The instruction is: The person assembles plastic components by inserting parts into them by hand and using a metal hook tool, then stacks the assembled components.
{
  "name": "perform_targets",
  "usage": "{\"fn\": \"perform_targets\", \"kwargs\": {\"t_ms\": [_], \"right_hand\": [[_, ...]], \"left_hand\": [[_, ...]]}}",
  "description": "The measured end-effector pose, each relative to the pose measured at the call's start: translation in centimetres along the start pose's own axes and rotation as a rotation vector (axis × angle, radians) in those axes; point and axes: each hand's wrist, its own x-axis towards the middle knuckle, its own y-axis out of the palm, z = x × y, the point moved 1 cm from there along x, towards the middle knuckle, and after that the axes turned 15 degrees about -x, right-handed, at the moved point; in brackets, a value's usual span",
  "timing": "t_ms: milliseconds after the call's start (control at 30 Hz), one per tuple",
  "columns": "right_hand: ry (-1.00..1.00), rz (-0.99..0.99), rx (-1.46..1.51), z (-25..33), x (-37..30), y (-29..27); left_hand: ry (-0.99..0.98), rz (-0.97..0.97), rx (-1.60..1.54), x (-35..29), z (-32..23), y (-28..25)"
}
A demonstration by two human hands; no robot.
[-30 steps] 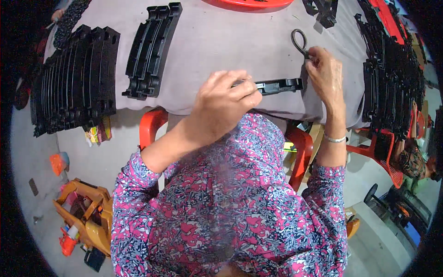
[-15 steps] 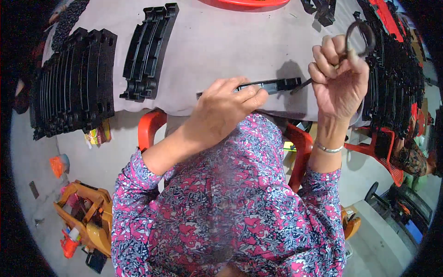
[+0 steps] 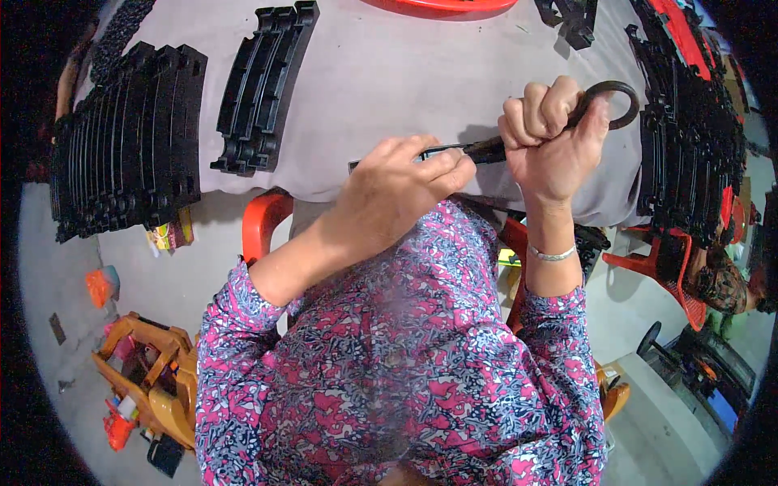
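Grey table [image 3: 389, 89], black curved parts [image 3: 263, 89] beyond both hands [image 3: 478, 170].

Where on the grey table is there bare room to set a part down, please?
The widest bare patch of the table lies between the small stack of curved black parts and the right hand. The big stack at the left and the black parts along the right edge crowd both ends.

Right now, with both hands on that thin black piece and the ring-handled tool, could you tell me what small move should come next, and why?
Probably draw the ring-handled tool steadily along the thin black piece. The right hand grips the tool in a closed fist with its tip at the piece's end, while the left hand pinches the piece above the grey table.
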Motion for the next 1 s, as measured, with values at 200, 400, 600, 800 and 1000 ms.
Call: {"fn": "perform_targets", "kwargs": {"t_ms": [200,400,600,800,1000], "right_hand": [[-0.032,0.126,-0.141,0.3,-0.2,0.7],[-0.086,0.278,-0.256,0.6,-0.5,1.5],[-0.062,0.249,-0.253,0.6,-0.7,1.8],[0.013,0.241,-0.223,0.7,-1.0,2.2],[-0.017,0.14,-0.108,0.4,-0.5,0.4]], "left_hand": [[0.002,0.001,-0.002,-0.1,0.0,0.2],[0.024,-0.003,-0.041,-0.2,0.1,0.1],[0.018,0.075,-0.031,0.0,0.1,0.1],[-0.012,0.079,-0.014,-0.2,-0.2,-0.2],[-0.023,0.106,-0.048,0.2,-0.7,-1.0]]}}
